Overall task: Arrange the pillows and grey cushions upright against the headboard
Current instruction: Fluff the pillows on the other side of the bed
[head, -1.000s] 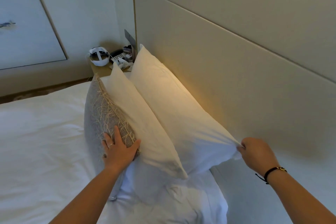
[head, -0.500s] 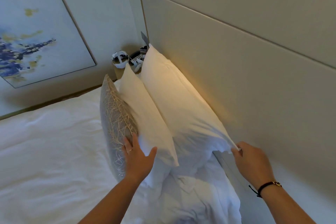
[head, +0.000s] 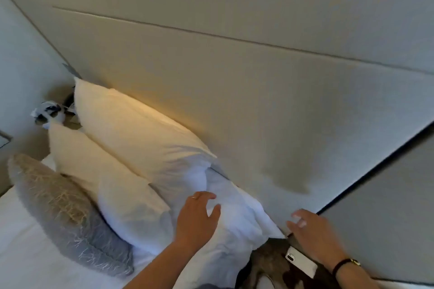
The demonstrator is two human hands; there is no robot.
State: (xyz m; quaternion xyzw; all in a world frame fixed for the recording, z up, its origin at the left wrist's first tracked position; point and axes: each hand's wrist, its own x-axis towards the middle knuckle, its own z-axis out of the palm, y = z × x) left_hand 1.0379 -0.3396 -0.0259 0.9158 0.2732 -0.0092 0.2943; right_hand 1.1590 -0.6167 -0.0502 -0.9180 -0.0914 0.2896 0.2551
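we see two white pillows: the back pillow (head: 141,129) leans upright on the headboard (head: 258,91), the front pillow (head: 110,183) against it, and the grey cushion (head: 61,213) tilts in front. our left hand (head: 197,216) rests on crumpled white bedding (head: 234,216), fingers spread, gripping nothing. our right hand (head: 312,232) hovers loosely open by the headboard's edge, above a white phone (head: 301,264).

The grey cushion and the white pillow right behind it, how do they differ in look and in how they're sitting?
The grey cushion is grey with a straw-coloured thread pattern; the white pillow is plain white. The grey cushion stands at the front on the bedsheet, leaning on the white pillow; the white pillow is sandwiched between it and the back pillow. The grey cushion looks rounder, the white pillow longer with pointed corners. Both lean back towards the headboard, and neither hand touches them.
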